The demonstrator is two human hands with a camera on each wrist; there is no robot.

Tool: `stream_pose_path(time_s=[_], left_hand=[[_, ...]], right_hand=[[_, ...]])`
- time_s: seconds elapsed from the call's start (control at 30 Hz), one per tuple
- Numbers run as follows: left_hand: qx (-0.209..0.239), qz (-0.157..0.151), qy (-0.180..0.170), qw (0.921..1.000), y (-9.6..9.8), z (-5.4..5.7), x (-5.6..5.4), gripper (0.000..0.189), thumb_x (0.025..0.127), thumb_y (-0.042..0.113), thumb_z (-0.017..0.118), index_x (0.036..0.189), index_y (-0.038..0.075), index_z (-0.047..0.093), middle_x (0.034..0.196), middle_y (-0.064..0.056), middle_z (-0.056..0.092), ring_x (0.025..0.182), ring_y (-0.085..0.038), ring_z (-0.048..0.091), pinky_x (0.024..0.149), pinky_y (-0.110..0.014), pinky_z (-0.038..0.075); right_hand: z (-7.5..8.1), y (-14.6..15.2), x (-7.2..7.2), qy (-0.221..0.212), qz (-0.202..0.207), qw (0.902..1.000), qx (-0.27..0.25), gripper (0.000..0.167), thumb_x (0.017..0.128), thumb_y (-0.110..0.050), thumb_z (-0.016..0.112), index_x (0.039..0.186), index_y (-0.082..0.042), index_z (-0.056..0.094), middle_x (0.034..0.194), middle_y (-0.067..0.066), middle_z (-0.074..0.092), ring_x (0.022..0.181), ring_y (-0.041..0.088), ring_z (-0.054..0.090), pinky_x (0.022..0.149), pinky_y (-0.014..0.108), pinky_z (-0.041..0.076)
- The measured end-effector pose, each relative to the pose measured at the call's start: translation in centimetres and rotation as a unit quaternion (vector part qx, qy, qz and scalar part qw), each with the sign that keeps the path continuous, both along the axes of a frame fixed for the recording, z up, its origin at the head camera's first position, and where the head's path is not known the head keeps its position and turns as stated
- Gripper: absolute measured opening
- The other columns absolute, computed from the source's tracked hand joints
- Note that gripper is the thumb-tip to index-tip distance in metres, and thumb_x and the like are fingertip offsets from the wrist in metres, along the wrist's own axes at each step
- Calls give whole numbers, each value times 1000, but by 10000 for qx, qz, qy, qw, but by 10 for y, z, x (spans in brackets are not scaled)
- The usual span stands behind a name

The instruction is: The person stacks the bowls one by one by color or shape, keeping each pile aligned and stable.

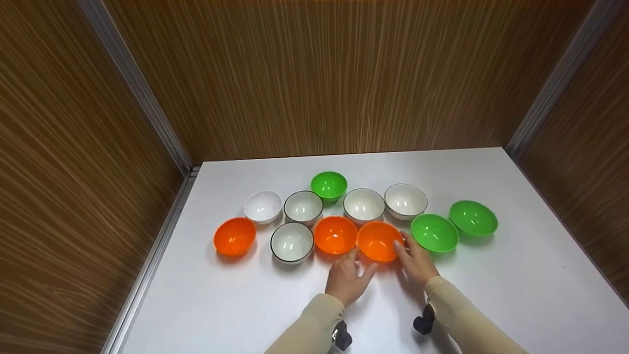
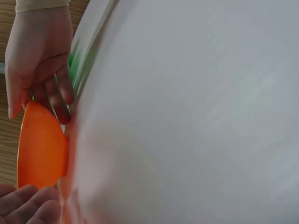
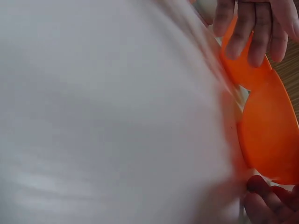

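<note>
My right hand (image 1: 416,260) is at the right side of an orange bowl (image 1: 379,242), thumb over its rim and fingers along its outer wall. This bowl stands upright in the front row, beside a second orange bowl (image 1: 335,235). My left hand (image 1: 346,278) is in front of where these two bowls meet, its thumb apart from its fingers. In the right wrist view, the left hand's fingers (image 3: 257,32) hang loosely straight before the second bowl. The left wrist view has the right hand (image 2: 42,60) at one end of the held bowl.
Dark-rimmed white bowls (image 1: 292,242) and a plain white bowl (image 1: 263,206) stand close around. Two green bowls (image 1: 435,233) are on the right, a third green bowl (image 1: 328,185) at the back. Another orange bowl (image 1: 235,236) sits far left. Wood-grain panels (image 1: 344,78) enclose the white table (image 1: 221,309).
</note>
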State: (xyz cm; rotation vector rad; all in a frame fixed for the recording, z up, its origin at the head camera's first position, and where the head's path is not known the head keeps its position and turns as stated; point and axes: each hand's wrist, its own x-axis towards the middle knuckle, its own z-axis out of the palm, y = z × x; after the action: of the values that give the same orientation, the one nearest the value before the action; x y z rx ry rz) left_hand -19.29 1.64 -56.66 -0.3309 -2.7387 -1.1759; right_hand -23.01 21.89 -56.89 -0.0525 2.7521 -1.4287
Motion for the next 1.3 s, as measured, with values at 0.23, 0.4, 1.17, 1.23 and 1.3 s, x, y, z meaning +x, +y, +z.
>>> stream_pose_path(time_s=[0.23,0.4,1.17,1.23,1.3], left_hand=[[138,270,-285,9991,15,-8,-1,71,86,47,68,141,8,44,90,3,61,77,-11,57,73,-28,52],[401,354,-518,9972,19,-12,-2,78,86,47,69,146,7,38,93,5,61,79,-8,58,76,-27,53],[785,-391,-966,9915,-16,-6,8,75,77,39,80,139,13,45,106,4,63,92,-11,62,85,-30,52],[759,-532,-983,9908,-20,-5,9,80,75,41,81,140,12,44,109,3,64,93,-10,62,87,-30,52],[648,-619,-949,9914,-23,-4,9,85,74,43,81,142,12,41,118,0,63,101,-12,61,93,-33,49]], right_hand=[[-4,-5,-7,-17,-116,9999,-123,58,104,-36,35,147,2,29,144,28,38,132,44,37,111,54,25],[-6,-5,-9,18,-149,9996,-238,50,105,-26,36,147,0,30,145,25,39,134,42,36,113,53,23],[-7,-3,15,244,73,9993,280,23,102,-20,44,117,-6,55,110,17,64,103,34,60,95,51,44],[-7,-5,18,243,203,9992,264,30,103,-22,42,126,-7,54,120,19,62,112,37,57,101,54,39],[-8,-8,21,192,299,9991,217,34,104,-25,40,130,-8,53,126,19,60,119,38,53,104,54,36]])
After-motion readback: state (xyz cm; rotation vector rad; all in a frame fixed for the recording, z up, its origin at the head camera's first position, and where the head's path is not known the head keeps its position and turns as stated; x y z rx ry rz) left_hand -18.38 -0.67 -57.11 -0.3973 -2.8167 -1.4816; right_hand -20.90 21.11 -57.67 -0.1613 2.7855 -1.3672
